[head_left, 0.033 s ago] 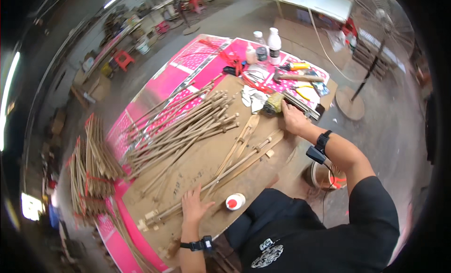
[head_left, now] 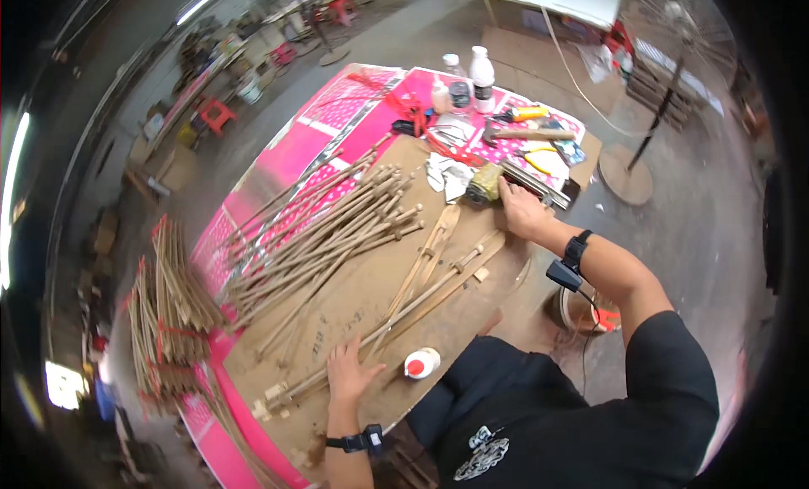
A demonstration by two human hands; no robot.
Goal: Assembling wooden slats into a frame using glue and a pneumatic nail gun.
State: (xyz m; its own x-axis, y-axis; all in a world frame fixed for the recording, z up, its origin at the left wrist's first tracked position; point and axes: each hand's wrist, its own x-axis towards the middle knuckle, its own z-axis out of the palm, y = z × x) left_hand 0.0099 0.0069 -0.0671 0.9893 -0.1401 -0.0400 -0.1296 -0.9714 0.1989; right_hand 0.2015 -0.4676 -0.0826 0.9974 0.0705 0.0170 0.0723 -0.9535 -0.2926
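My left hand [head_left: 350, 373] lies with fingers spread at the near part of the cardboard-covered table, over a long thin wooden rod [head_left: 413, 302]. The rod runs beside a flat wooden strip, with small wooden blocks [head_left: 274, 395] at its near left end. My right hand [head_left: 524, 211] is closed around a nail gun [head_left: 484, 186] with a yellowish wrapped end and a silver magazine; my hand covers part of its body. Close to my left hand stands a white bottle with a red cap [head_left: 419, 364]. Two narrow wooden strips [head_left: 431, 249] lie in a V in the middle.
Many wooden rods with knobbed ends [head_left: 337, 236] are heaped on the left, beside tied rod bundles [head_left: 173, 308]. A hammer [head_left: 531, 134], pliers [head_left: 539, 159], white cloth [head_left: 448, 176] and bottles [head_left: 481, 79] lie or stand at the far end. A bucket [head_left: 580, 310] stands right; a fan [head_left: 628, 173] beyond.
The whole view has shifted slightly. Both hands keep their places against the table, the rod and the nail gun.
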